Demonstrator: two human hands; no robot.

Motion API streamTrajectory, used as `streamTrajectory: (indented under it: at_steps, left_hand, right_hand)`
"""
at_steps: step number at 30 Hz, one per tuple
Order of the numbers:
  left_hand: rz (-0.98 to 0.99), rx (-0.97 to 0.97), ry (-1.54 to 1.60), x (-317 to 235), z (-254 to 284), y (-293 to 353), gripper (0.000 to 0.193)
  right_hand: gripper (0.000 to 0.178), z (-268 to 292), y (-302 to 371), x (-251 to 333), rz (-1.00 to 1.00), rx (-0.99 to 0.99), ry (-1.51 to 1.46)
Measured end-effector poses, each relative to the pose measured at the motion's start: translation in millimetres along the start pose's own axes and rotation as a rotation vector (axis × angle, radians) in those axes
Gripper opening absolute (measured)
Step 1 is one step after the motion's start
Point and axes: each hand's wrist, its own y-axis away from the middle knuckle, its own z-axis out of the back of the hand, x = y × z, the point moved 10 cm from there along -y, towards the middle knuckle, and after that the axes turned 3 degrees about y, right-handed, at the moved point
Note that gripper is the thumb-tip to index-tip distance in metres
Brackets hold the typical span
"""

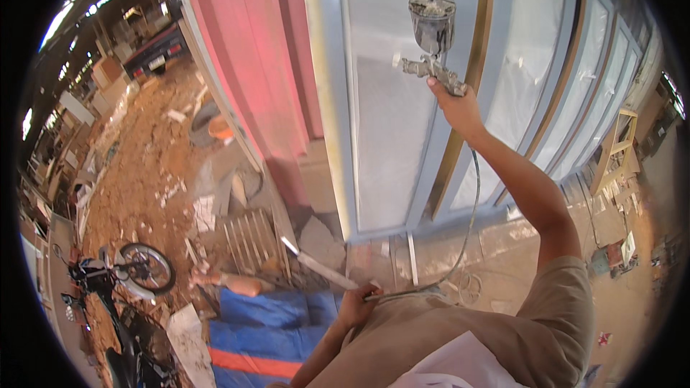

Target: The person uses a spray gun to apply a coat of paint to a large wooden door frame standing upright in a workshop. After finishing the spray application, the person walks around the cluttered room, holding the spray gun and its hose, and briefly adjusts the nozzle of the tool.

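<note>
My right hand [461, 110] is raised and wrapped round the handle of a metal spray gun [433, 70]. On top of the gun sits a paint-stained metal cup [433, 27], upright. The nozzle points left, in front of a blue-grey framed panel [381, 122] whose inset is covered in pale plastic film. A thin air hose [474, 223] hangs from below the gun and curves down to my waist. There my left hand [356, 305] is closed on the hose, close against my shirt.
More blue-grey framed panels [535, 50] stand in a row to the right. A red corrugated metal sheet [248, 57] rises to the left. Lower left are a motorcycle [122, 294] and a blue tarp [266, 320] with an orange stripe. A wooden pallet [251, 241] lies among debris.
</note>
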Motion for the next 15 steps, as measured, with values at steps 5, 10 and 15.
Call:
streamTrajectory:
  at_steps: [5,10,15]
  left_hand:
    - [0.168,0.018,0.061,23.9,-10.7,18.2,0.019]
    - [0.368,0.049,0.031,55.7,-30.0,45.8,0.017]
    - [0.604,0.17,0.047,105.5,-63.3,80.4,0.016]
  right_hand:
    - [0.043,-71.7,59.6,-122.1,-0.17,0.146,0.05]
    - [0.041,-139.3,125.9,-245.4,-0.303,0.213,0.069]
    - [0.039,-204.7,201.4,-356.3,-0.389,0.253,0.101]
